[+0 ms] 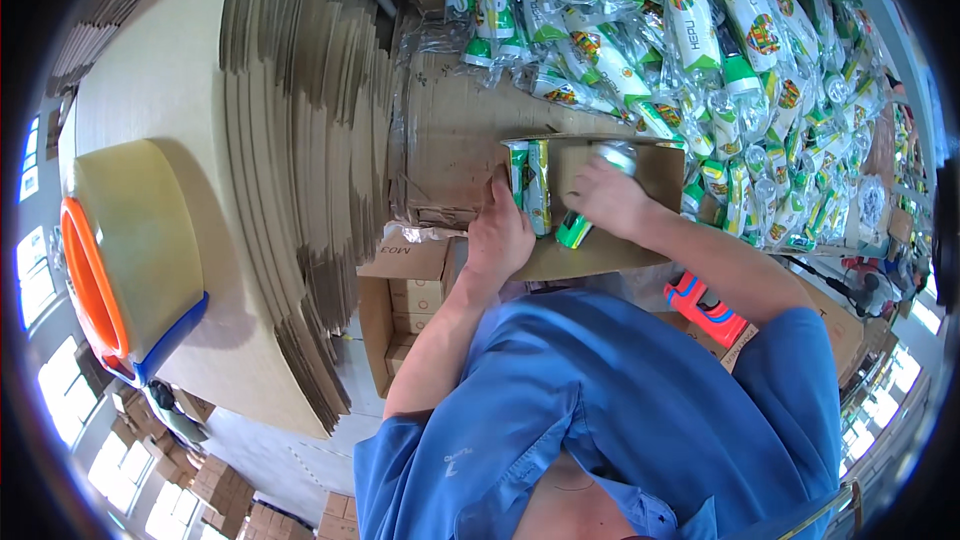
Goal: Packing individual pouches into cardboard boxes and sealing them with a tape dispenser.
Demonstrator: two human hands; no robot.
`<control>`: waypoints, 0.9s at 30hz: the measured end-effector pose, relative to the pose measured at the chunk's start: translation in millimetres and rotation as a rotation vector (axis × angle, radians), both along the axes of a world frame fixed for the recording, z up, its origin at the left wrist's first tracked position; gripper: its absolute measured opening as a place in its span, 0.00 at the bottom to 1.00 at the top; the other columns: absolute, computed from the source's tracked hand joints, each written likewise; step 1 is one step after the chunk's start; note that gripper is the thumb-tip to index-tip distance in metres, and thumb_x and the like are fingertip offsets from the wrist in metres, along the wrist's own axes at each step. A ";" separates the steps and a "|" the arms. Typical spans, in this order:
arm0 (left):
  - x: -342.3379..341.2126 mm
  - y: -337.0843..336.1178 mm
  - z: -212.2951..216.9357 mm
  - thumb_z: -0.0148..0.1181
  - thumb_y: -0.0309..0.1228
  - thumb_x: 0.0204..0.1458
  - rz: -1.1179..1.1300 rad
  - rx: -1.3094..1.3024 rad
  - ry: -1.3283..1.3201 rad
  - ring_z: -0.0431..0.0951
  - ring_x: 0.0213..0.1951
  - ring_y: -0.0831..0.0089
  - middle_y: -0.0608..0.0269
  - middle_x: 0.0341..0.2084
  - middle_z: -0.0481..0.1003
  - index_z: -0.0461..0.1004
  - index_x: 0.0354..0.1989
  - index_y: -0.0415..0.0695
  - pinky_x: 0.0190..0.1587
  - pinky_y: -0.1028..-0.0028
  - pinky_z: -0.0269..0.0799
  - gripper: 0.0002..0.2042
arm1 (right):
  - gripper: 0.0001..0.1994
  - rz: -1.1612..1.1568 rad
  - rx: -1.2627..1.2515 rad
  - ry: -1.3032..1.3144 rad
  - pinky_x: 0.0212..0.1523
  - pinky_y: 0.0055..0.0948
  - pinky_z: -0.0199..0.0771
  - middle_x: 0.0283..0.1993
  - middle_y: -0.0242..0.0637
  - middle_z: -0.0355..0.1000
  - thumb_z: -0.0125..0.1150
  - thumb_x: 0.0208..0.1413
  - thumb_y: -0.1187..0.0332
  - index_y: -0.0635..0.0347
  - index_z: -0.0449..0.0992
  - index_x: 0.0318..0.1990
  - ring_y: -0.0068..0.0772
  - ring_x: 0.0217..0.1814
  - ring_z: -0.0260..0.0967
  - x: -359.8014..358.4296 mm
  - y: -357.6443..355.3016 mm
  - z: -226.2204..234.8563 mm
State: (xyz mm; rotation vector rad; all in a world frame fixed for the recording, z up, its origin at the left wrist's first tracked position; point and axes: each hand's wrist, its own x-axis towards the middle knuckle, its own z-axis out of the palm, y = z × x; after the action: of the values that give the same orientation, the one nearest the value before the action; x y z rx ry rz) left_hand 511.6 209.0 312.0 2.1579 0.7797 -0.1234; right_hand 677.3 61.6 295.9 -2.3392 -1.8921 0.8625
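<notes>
Two hands work at an open cardboard box (660, 165) in the middle of the frame. The left hand (497, 230) rests on the left edge of the box, its fingers pressed against the packets (530, 185) that already stand upright inside, at the left wall; the fingers are bent over the edge, not holding anything free. The right hand (608, 195) is closed around a wrapped bottle (585, 215) with a green cap, and holds it tilted inside the box, just beside the standing packets. The cap end points to the lower left.

Behind the box, in the upper right of the frame, a big heap of the same wrapped bottles (700, 20) in clear plastic covers the surface. To the left of the box stands a tall stack of flat cardboard sheets (310, 140), fanned at the edges. On it, at the far left of the frame, lies a large roll of clear tape (135, 240) with an orange core. A red tape dispenser (705, 308) lies near the right forearm, at the lower right of the box.
</notes>
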 end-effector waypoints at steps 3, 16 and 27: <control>6.9 -4.9 -1.3 0.53 0.22 0.48 -0.023 0.000 -0.016 0.77 0.41 0.40 0.36 0.52 0.67 0.47 0.65 0.36 0.40 0.49 0.76 0.33 | 0.04 0.451 0.144 -0.238 0.62 0.35 0.56 0.32 0.23 0.72 0.61 0.43 0.64 0.46 0.80 0.29 0.30 0.49 0.65 6.6 7.1 -44.7; 7.9 14.1 0.2 0.56 0.30 0.53 -0.037 -0.042 -0.190 0.77 0.43 0.41 0.40 0.53 0.68 0.55 0.65 0.42 0.41 0.53 0.75 0.29 | 0.13 -0.653 -0.136 0.502 0.43 0.49 0.75 0.38 0.57 0.75 0.60 0.50 0.67 0.64 0.75 0.42 0.59 0.42 0.75 -15.5 -3.7 -42.4; 250.8 121.2 -24.7 0.66 0.43 0.44 0.453 0.193 -0.182 0.73 0.51 0.44 0.38 0.50 0.72 0.69 0.47 0.34 0.52 0.55 0.70 0.28 | 0.19 -0.520 0.041 -0.474 0.50 0.42 0.73 0.44 0.55 0.75 0.63 0.48 0.68 0.72 0.71 0.45 0.51 0.45 0.73 151.4 74.8 -14.0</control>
State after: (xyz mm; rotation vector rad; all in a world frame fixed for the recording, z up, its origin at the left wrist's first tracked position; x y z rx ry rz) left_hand 762.4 330.1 287.3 2.0736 1.1862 0.3908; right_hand 828.8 136.4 281.9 -2.9834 -1.2455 0.2324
